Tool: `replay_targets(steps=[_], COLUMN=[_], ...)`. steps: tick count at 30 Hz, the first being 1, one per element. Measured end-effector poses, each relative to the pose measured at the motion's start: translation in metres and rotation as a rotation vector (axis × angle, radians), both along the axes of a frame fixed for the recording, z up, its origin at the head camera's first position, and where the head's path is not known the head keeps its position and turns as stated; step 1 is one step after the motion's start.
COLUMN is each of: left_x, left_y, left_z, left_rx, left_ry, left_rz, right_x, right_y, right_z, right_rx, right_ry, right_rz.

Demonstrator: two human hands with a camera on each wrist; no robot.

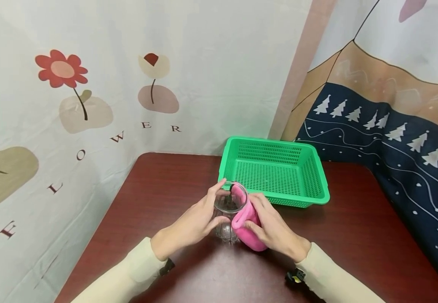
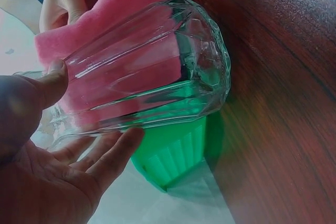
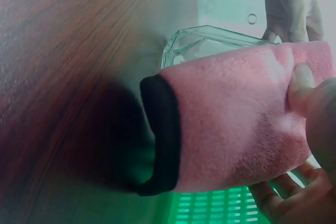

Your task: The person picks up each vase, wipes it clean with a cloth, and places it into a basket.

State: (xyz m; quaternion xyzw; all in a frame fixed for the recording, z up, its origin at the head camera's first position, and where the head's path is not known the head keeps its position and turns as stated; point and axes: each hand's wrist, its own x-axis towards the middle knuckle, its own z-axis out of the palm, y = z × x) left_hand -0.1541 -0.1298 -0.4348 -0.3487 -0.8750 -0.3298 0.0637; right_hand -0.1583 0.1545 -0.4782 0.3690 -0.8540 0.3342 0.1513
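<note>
A clear, faceted glass cup (image 2: 207,85) stands roughly upright between the two hands, its open rim up in the head view. My left hand (image 1: 192,223) grips its left side, the thumb in front and the fingers behind, near the rim. On the cup's other side, my right hand (image 1: 277,229) holds a folded pink cloth (image 3: 226,124), pinched between thumb and fingers. The cloth lies against the glass, and part of it shows through the cup wall in the left wrist view. It has a black edge at its lower end. Whether the cup's base touches the table cannot be told.
Just beyond the hands, a green plastic basket (image 1: 320,185) with perforated sides stands on the dark red-brown table (image 1: 147,185). A pale curtain printed with flowers and letters (image 1: 219,63) hangs behind the table, and a navy section with white trees (image 1: 355,130) is at the right.
</note>
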Motion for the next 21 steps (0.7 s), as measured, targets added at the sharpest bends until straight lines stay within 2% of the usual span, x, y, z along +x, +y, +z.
replay_targets(steps=[21], left_x=[0.0008], left_y=[-0.0002], left_z=[0.0014], left_rx=[0.001], left_ry=[-0.013], left_rz=[0.012], right_x=[-0.0087], right_y=[0.0046], right_z=[-0.0038], right_rx=[0.063], right_ry=[0.085], right_rz=[0.006])
